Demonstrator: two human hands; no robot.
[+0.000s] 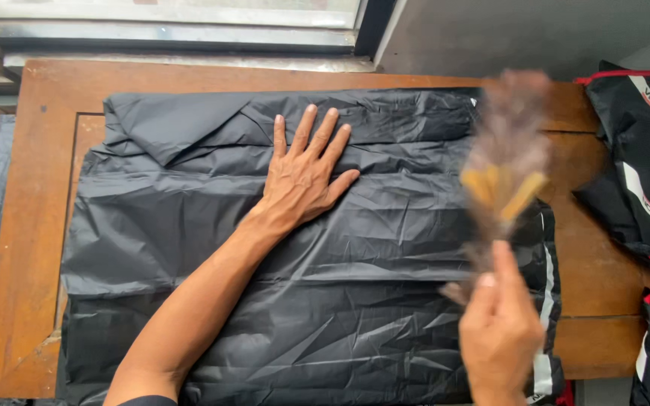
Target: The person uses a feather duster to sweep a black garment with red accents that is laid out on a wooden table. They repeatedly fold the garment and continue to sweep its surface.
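Black raincoat [302,301] on wooden table [31,225], left hand [302,177] flat — fingers spread, right hand [499,331] gripping blurred feather duster [507,165].

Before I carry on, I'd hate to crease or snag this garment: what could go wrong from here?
1. The left hand pins only the middle of the black garment; its free edges could bunch under strokes of the brush.
2. The feather brush, gripped low by the right hand, is blurred with motion and might slip from the fingers.
3. The garment overhangs the wooden table at the near edge and could slide.
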